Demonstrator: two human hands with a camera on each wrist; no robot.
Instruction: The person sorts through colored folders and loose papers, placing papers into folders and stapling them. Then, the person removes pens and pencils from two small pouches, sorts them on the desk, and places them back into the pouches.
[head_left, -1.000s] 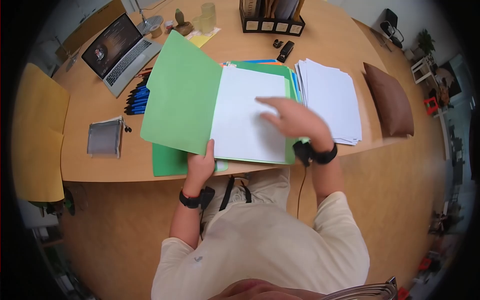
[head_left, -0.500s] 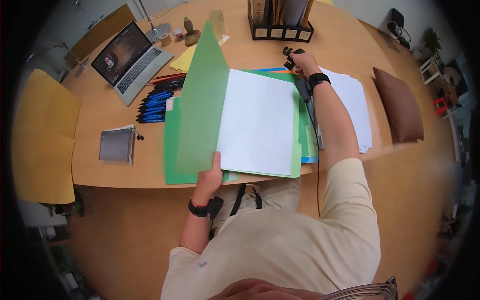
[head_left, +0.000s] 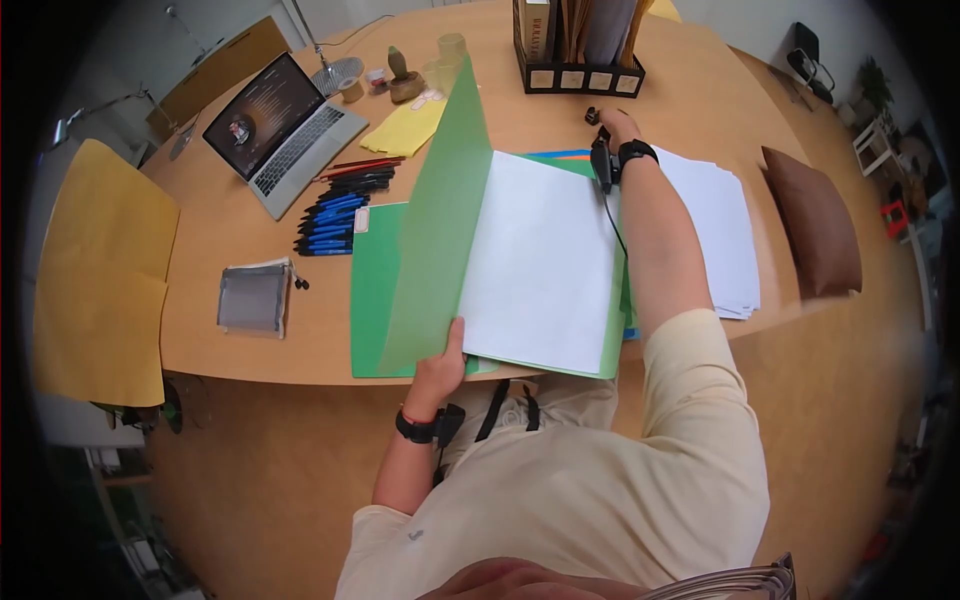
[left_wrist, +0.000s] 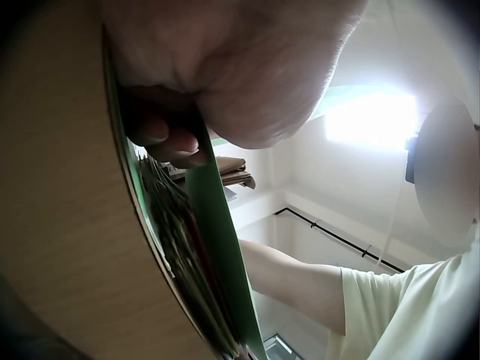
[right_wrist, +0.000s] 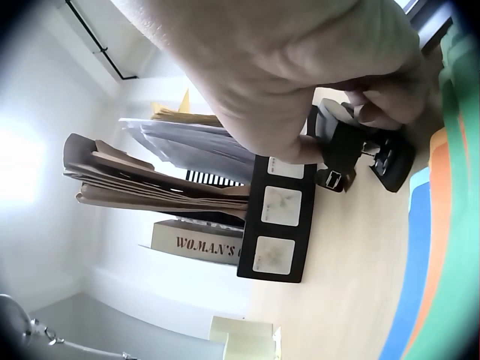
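A light green folder (head_left: 440,220) stands half open in the head view, its left cover raised and white paper (head_left: 540,265) lying inside. At the bottom of the fold, my left hand (head_left: 440,376) grips the folder, thumb up along the cover. Its fingers (left_wrist: 184,142) curl round the green edge in the left wrist view. Beyond the folder, my right hand (head_left: 622,125) reaches to the far side of the desk. It grips a black stapler (right_wrist: 341,142) between thumb and fingers, partly hidden behind the hand in the right wrist view.
More folders lie beneath, including a darker green folder (head_left: 372,290). Left are pens (head_left: 330,222), a mesh pouch (head_left: 253,298) and a laptop (head_left: 300,130). A paper stack (head_left: 715,230) and brown cushion (head_left: 815,220) sit right; a black organizer (head_left: 585,80) stands behind.
My right hand has left the white paper, reached forward to the stapler and taken hold of it. The raised folder cover now stands steeper. My left hand keeps its grip.
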